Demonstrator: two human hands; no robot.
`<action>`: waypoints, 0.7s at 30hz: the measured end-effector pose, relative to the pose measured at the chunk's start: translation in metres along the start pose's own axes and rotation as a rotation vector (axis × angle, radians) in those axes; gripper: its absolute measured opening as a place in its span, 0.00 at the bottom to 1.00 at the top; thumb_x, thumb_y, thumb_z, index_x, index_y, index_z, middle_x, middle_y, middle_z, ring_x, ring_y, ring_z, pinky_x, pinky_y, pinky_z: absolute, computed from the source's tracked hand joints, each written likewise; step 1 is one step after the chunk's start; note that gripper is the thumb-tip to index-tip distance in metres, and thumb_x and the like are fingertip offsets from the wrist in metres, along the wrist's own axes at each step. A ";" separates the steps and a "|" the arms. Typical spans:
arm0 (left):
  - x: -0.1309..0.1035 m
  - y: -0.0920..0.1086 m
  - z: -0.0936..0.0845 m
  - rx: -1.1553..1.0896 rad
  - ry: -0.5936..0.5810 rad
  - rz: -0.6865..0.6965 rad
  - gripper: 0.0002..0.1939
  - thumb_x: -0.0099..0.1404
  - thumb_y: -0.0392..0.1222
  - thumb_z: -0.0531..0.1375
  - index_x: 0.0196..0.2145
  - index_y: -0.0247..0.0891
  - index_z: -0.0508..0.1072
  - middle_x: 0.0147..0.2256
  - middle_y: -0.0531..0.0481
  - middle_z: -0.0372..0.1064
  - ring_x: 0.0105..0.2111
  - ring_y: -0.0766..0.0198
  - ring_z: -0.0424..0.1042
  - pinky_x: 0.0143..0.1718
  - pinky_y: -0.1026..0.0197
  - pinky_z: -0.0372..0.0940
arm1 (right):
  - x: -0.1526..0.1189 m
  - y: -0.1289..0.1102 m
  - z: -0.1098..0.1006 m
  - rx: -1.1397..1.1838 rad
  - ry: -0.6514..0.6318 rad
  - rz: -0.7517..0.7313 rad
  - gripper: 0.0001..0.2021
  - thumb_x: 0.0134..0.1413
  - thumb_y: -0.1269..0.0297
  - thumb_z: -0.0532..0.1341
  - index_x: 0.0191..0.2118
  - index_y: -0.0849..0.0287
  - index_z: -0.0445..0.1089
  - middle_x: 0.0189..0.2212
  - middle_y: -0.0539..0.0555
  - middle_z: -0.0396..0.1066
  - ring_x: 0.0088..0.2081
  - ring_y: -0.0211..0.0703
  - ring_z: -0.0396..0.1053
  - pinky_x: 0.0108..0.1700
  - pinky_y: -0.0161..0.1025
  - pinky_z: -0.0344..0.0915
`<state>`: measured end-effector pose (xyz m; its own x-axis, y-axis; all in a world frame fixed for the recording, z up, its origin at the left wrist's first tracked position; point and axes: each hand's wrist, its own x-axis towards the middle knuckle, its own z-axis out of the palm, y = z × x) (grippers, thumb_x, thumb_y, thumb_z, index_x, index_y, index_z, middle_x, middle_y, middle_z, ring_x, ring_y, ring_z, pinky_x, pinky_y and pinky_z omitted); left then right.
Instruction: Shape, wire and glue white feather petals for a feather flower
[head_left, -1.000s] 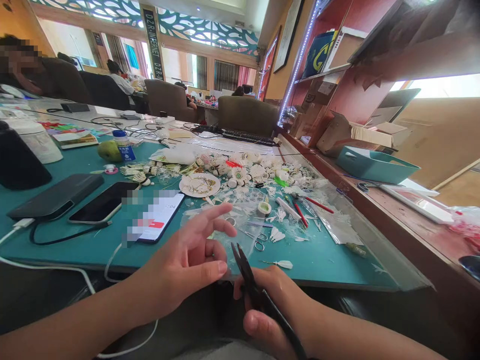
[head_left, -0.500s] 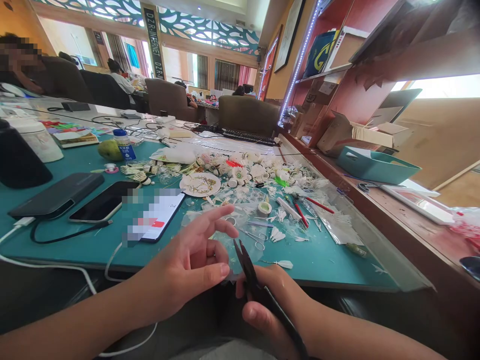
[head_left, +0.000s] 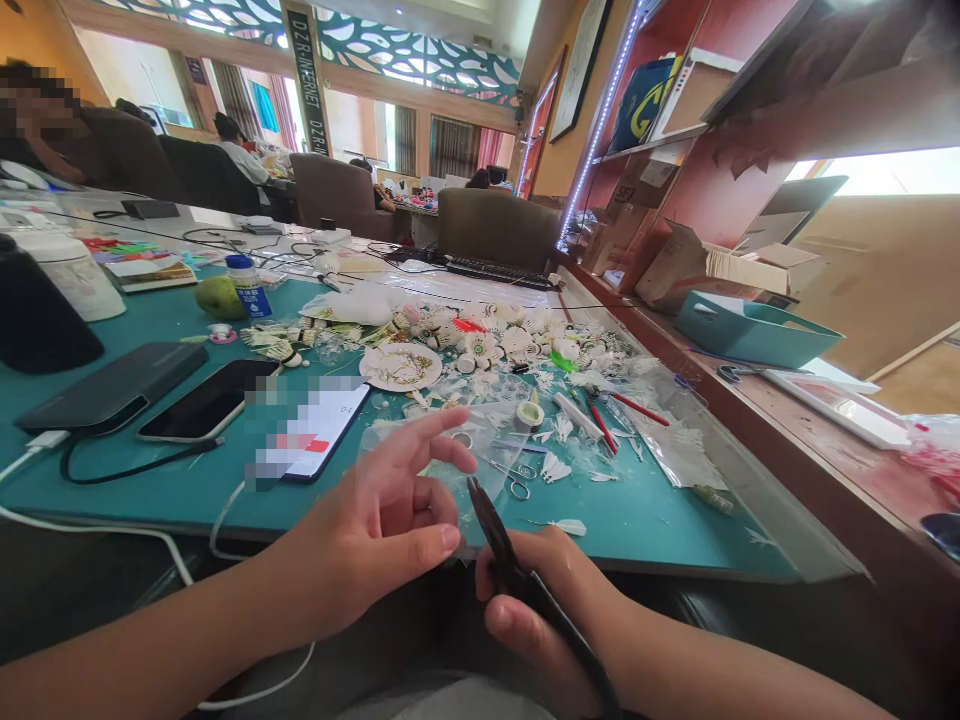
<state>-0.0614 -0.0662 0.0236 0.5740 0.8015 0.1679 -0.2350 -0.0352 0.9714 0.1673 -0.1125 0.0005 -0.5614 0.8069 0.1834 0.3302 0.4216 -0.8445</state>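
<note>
Black-handled pliers (head_left: 504, 560), their jaws closed and pointing up, rest in my right hand (head_left: 544, 610), whose fingers wrap round the handles. My left hand (head_left: 397, 520) is held up beside the jaw tips, fingers apart and slightly curled, with nothing visible in it. Behind the hands, on the green mat (head_left: 652, 530), lie a roll of tape (head_left: 530, 414), small scissors (head_left: 516, 483), white feather pieces (head_left: 555, 467) and red-handled pliers (head_left: 602, 428). Farther back are many shuttlecocks (head_left: 480, 346) and a white plate (head_left: 401, 367) with thin stems on it.
At the left are two phones (head_left: 214, 402) (head_left: 319, 440), a power bank (head_left: 112, 388), a dark bottle (head_left: 45, 310) and a glue bottle (head_left: 247, 288). A teal tray (head_left: 757, 330) stands on the right ledge. Several people sit in the background.
The jaws of the black-handled pliers have closed in my right hand. My left hand has hardly moved.
</note>
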 end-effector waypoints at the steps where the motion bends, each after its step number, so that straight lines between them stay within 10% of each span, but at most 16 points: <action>1: 0.000 0.001 0.001 0.001 0.007 -0.012 0.32 0.69 0.38 0.67 0.64 0.64 0.65 0.51 0.52 0.63 0.31 0.74 0.68 0.29 0.70 0.64 | 0.000 -0.002 -0.002 0.002 -0.017 -0.001 0.16 0.65 0.48 0.60 0.37 0.58 0.66 0.26 0.49 0.68 0.25 0.35 0.60 0.26 0.30 0.56; 21: -0.001 0.019 -0.011 0.052 -0.052 -0.014 0.34 0.68 0.41 0.68 0.67 0.63 0.63 0.56 0.48 0.65 0.29 0.74 0.65 0.28 0.69 0.62 | 0.001 -0.012 -0.042 0.166 -0.396 0.070 0.36 0.58 0.25 0.52 0.42 0.59 0.68 0.24 0.50 0.68 0.24 0.38 0.66 0.26 0.32 0.63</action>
<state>-0.0746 -0.0608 0.0400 0.6169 0.7703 0.1615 -0.1864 -0.0565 0.9809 0.1945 -0.0996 0.0319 -0.8005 0.5965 -0.0574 0.2696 0.2730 -0.9235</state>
